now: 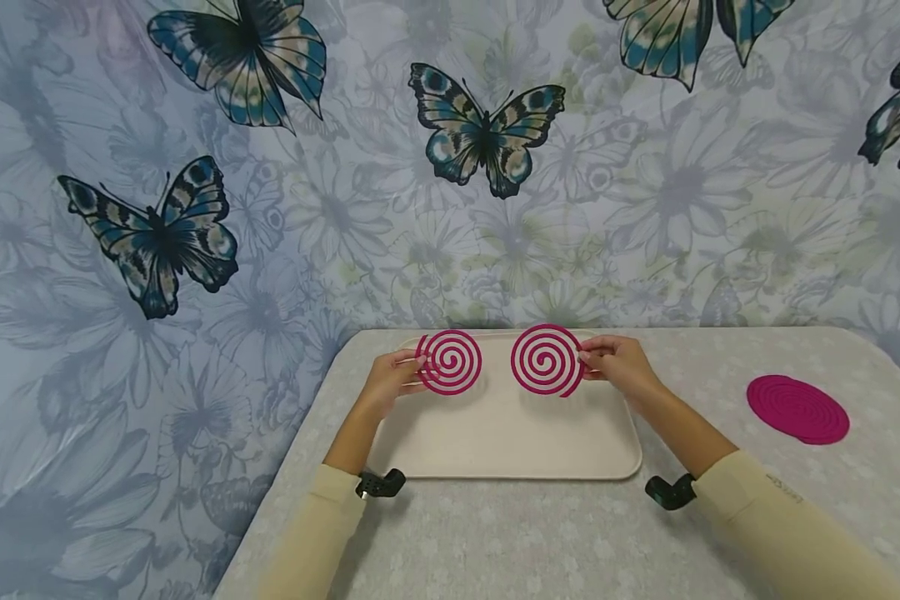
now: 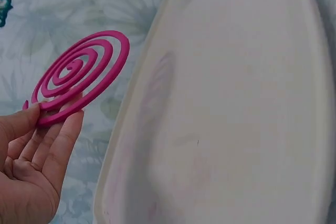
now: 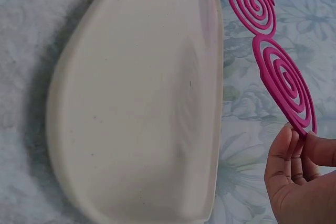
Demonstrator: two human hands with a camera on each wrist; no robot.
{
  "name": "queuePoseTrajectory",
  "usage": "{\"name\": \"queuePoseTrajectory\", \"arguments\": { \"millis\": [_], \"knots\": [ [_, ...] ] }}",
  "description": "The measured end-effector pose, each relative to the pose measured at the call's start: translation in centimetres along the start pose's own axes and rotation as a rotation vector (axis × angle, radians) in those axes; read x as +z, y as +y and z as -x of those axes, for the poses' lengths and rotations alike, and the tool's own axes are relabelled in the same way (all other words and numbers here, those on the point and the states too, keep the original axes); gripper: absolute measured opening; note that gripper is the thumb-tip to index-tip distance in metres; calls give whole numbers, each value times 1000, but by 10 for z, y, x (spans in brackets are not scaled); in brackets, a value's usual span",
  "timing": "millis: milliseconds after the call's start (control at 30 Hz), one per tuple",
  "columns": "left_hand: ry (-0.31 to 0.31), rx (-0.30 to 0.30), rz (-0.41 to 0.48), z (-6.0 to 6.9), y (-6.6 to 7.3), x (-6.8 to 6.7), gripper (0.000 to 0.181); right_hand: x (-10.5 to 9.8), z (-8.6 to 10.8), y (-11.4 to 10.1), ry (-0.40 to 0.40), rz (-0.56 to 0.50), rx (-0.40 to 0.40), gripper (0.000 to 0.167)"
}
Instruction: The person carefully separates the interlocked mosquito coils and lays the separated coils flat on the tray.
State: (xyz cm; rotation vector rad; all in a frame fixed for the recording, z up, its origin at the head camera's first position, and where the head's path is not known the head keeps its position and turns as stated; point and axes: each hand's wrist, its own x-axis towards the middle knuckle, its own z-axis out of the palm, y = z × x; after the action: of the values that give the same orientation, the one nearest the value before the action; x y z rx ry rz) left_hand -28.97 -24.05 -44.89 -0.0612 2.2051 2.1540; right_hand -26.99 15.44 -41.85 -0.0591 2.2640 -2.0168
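My left hand (image 1: 388, 382) pinches a pink spiral mosquito coil (image 1: 451, 361) by its outer edge, thumb on one face and fingers behind. On the other side, my right hand (image 1: 624, 364) pinches a second mosquito coil (image 1: 545, 361) at its rim. Both coils are held upright above the back part of a cream tray (image 1: 510, 450), with a gap between them in the head view. In the right wrist view, the right coil (image 3: 287, 80) appears single or closely nested; I cannot tell which. The left wrist view shows the left coil (image 2: 79, 67) tilted over the fingers.
A flat pile of pink mosquito coils (image 1: 797, 408) lies on the table to the right of the tray. The table (image 1: 540, 542) has a pale patterned cover. Behind it rises a wall (image 1: 375, 250) with flowers and butterflies. Each wrist wears a small dark camera (image 1: 671, 492).
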Motion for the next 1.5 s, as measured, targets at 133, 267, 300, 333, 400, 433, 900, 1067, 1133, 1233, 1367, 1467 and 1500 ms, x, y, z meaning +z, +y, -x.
{"name": "queuePoseTrajectory", "arguments": {
  "millis": [133,267,300,333,400,433,900,1067,1133,1233,1367,1467,1500],
  "knots": [
    [24,-56,-40,-9,-4,-11,30,10,-15,5,-3,-1,32,29],
    [34,-115,-79,-17,-8,-19,33,24,-31,12,-7,10,48,26],
    [35,-127,-86,-18,-9,-20,34,28,-35,14,-5,13,59,26],
    [35,-138,-90,-19,-10,-21,35,31,-38,16,-5,16,73,26],
    [35,-158,-96,-21,-12,-22,34,39,-47,19,5,12,114,27],
    [34,-167,-98,-22,-13,-22,34,42,-51,21,10,6,136,28],
    [106,-207,-95,-42,-13,-26,38,69,-82,23,32,-71,277,24],
    [128,-155,-135,-41,-15,-24,39,74,-80,23,61,-18,279,29],
    [124,-138,-149,-40,-14,-23,40,74,-79,23,81,-2,274,29],
    [112,-130,-163,-39,-11,-19,42,72,-77,23,100,27,269,28],
    [105,-121,-211,-38,-7,-16,44,67,-75,26,93,31,241,25],
    [110,-121,-275,-37,-5,-15,44,60,-75,30,55,11,184,22],
    [113,-121,-301,-37,-5,-15,45,57,-73,29,41,15,171,23]
  ]
}}
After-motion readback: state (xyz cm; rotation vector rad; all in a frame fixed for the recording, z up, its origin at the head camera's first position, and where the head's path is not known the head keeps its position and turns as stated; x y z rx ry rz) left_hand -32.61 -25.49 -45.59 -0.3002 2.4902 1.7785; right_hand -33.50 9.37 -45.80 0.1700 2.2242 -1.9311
